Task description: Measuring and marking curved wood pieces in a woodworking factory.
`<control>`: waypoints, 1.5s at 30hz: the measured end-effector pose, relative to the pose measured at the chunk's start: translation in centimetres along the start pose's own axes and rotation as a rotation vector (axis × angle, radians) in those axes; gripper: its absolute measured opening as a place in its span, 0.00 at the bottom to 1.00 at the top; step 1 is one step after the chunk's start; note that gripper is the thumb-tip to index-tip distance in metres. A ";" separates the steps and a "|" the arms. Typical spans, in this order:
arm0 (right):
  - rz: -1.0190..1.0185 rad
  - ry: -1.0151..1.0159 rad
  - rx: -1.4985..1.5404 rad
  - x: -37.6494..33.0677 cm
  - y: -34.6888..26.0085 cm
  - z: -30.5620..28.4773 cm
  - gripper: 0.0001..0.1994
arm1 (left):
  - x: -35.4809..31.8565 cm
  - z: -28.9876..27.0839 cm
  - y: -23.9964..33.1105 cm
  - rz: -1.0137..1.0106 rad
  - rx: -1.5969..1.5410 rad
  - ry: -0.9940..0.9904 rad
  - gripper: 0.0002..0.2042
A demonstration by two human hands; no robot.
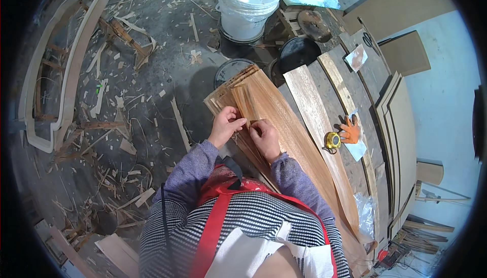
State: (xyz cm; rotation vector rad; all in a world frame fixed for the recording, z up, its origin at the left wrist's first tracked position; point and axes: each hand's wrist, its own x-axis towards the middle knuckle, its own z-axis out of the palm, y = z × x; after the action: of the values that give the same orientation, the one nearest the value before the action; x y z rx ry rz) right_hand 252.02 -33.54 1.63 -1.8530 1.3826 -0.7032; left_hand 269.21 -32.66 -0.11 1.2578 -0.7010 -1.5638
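Observation:
Both hands meet at the edge of a stack of long brown wood veneer sheets (291, 120) in front of me. A narrow veneer strip (245, 99) lies between them, its far end resting over the stack. My left hand (225, 127) is closed on the strip's left side, thumb pointing right. My right hand (265, 137) is closed at the strip's near end, fingers curled and thumb bent. The fingertips nearly touch, and the exact grip under them is partly hidden. A paler veneer sheet (308, 95) lies right of the stack.
A yellow tape measure (333, 140) and an orange glove (350, 130) lie to the right. White buckets (246, 9) and a black bucket (299, 53) stand ahead. Wood scraps (122, 105) litter the floor at left, near a curved wooden frame (73, 60). Boards (401, 141) lean against the wall.

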 end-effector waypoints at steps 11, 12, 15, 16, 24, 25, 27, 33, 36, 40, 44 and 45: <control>-0.042 -0.008 0.036 0.0 -1.2 -0.7 0.06 | 0.3 -0.1 -0.4 0.022 0.007 0.009 0.15; -0.017 -0.013 0.029 0.0 -1.3 -0.8 0.06 | 0.2 0.0 -0.4 0.023 -0.006 0.011 0.15; -0.127 -0.008 -0.040 0.0 -1.6 -0.8 0.07 | 0.1 0.0 0.0 0.025 -0.032 0.018 0.14; -0.116 -0.022 -0.048 -0.1 -1.7 -0.8 0.07 | 0.1 -0.2 0.3 -0.004 -0.062 0.000 0.13; -0.248 0.074 -0.090 0.3 -1.6 -0.9 0.07 | 1.4 -4.7 2.9 0.568 1.055 0.391 0.12; -0.236 0.041 -0.121 0.3 -1.5 -0.8 0.08 | 1.5 -5.1 2.8 0.574 1.128 0.355 0.12; -0.213 -0.029 -0.182 0.2 -1.1 -0.7 0.10 | 1.5 -5.4 2.4 0.577 1.201 0.322 0.12; -0.123 -0.047 -0.111 0.2 -0.3 -0.5 0.09 | 2.1 -4.8 1.4 0.509 1.025 0.279 0.09; -0.120 -0.034 -0.122 0.2 -0.4 -0.4 0.08 | 2.3 -4.7 2.2 0.449 0.965 0.274 0.08; -0.122 -0.023 -0.130 0.3 -1.0 -0.5 0.04 | 2.1 -5.1 4.2 0.314 0.845 0.184 0.09; -0.119 -0.018 -0.172 -0.1 -2.0 -0.6 0.08 | 2.1 -5.2 5.8 0.191 0.526 0.081 0.11; -0.122 -0.022 -0.208 -0.1 -2.2 -0.5 0.10 | 2.1 -5.1 6.1 0.177 0.402 0.045 0.11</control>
State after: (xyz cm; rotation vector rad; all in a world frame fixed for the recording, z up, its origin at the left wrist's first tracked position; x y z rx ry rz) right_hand 252.85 -33.21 3.71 -2.1166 1.3807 -0.6161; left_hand 276.09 -36.14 2.87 1.4704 -1.1052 -1.2831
